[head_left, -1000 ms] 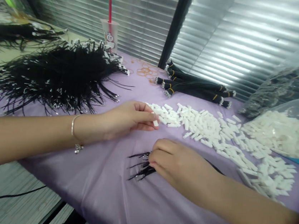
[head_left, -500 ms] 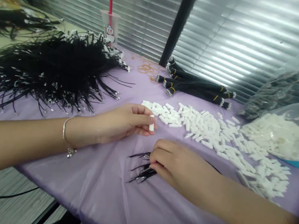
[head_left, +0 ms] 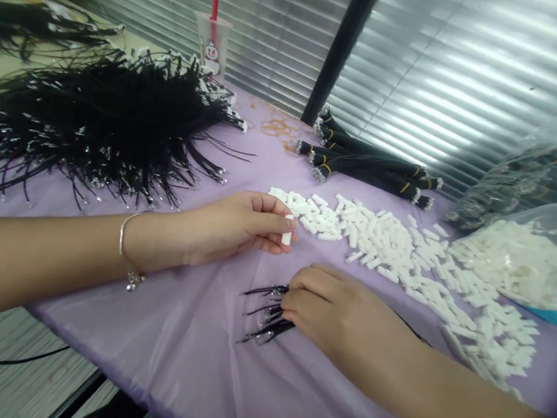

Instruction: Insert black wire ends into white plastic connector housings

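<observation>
My left hand [head_left: 241, 228] pinches a small white plastic piece [head_left: 287, 230] upright between thumb and fingers, above the table. Nearer to me and to the right, my right hand [head_left: 328, 305] is closed over a few black cords [head_left: 264, 331] with metal ends. Their tips stick out to the left of its fingers, and the palm hides most of their length. Just beyond both hands lies a loose spread of the same white pieces [head_left: 380, 237].
At the left is a large heap of black cords [head_left: 97, 121]. Banded cord bundles [head_left: 369, 162] lie by the blinds, near rubber bands [head_left: 280, 127] and a cup with a red straw [head_left: 211, 47]. Clear bags [head_left: 544, 259] stand at the right. A purple cloth [head_left: 180, 365] covers the table.
The view has shifted slightly. The left hand still holds the white piece, and the right hand stays on the black cords with little visible movement.
</observation>
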Available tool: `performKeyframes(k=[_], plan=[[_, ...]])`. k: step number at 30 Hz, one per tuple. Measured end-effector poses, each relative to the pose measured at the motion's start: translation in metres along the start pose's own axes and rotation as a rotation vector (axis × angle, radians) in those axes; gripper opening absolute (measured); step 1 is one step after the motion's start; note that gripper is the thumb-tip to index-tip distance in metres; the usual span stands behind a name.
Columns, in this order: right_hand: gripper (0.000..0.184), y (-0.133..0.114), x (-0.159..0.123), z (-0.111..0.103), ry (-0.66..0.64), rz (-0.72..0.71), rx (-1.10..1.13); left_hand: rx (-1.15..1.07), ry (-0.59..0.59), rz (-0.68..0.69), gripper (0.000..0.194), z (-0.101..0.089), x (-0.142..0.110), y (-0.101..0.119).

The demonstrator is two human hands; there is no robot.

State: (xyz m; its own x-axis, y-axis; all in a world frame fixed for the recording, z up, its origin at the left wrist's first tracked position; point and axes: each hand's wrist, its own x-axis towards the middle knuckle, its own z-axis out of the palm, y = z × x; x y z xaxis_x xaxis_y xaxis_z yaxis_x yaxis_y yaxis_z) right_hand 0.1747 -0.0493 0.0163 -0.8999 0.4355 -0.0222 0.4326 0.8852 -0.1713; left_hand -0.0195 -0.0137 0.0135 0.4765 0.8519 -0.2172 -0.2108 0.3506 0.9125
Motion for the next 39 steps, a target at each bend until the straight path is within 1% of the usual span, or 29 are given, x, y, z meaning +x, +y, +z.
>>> performKeyframes(k=[6,11,16,18,20,22,24,26,28,30,32,33,35,39], plan=[[0.021,-0.001,0.003,-0.003,0.004,0.029,0.017,0.01,-0.007,-0.017,0.011,0.0,-0.002,0.002],[0.018,-0.003,0.002,-0.004,-0.082,0.04,0.032,0.023,-0.034,-0.012,0.01,-0.001,-0.002,0.001],[0.017,-0.002,0.006,-0.006,-0.067,0.164,0.123,0.027,-0.04,-0.022,0.011,-0.001,-0.001,0.001],[0.016,-0.001,0.007,-0.005,-0.073,0.184,0.127,0.022,-0.043,-0.023,0.011,-0.002,0.0,0.001],[0.016,-0.001,0.007,-0.003,-0.085,0.167,0.098,0.02,-0.049,-0.024,0.011,-0.003,0.0,0.0],[0.015,-0.002,0.005,0.001,-0.077,0.12,0.02,0.026,-0.054,-0.03,0.011,-0.004,0.001,-0.001],[0.014,-0.004,0.001,0.006,-0.046,0.075,-0.076,0.031,-0.043,-0.036,0.01,-0.004,0.0,-0.002],[0.014,-0.006,-0.003,0.008,-0.008,0.075,-0.103,0.036,-0.03,-0.046,0.01,-0.003,0.0,-0.002],[0.015,-0.008,-0.005,0.005,0.007,0.175,-0.005,0.044,-0.032,-0.052,0.011,-0.001,-0.002,-0.002],[0.014,-0.008,-0.005,-0.002,0.001,0.335,0.178,0.059,-0.049,-0.053,0.01,0.001,-0.003,-0.002],[0.012,-0.006,-0.003,-0.01,0.012,0.44,0.364,0.088,-0.064,-0.053,0.009,0.002,-0.004,-0.002],[0.012,-0.005,-0.001,-0.013,0.035,0.454,0.438,0.105,-0.075,-0.052,0.008,0.003,-0.005,-0.003],[0.012,-0.003,0.0,-0.014,0.11,0.427,0.533,0.134,-0.101,-0.054,0.009,0.004,-0.005,-0.005],[0.012,0.002,-0.001,-0.006,0.239,0.382,0.55,0.126,-0.105,-0.097,0.006,0.004,-0.005,-0.01]])
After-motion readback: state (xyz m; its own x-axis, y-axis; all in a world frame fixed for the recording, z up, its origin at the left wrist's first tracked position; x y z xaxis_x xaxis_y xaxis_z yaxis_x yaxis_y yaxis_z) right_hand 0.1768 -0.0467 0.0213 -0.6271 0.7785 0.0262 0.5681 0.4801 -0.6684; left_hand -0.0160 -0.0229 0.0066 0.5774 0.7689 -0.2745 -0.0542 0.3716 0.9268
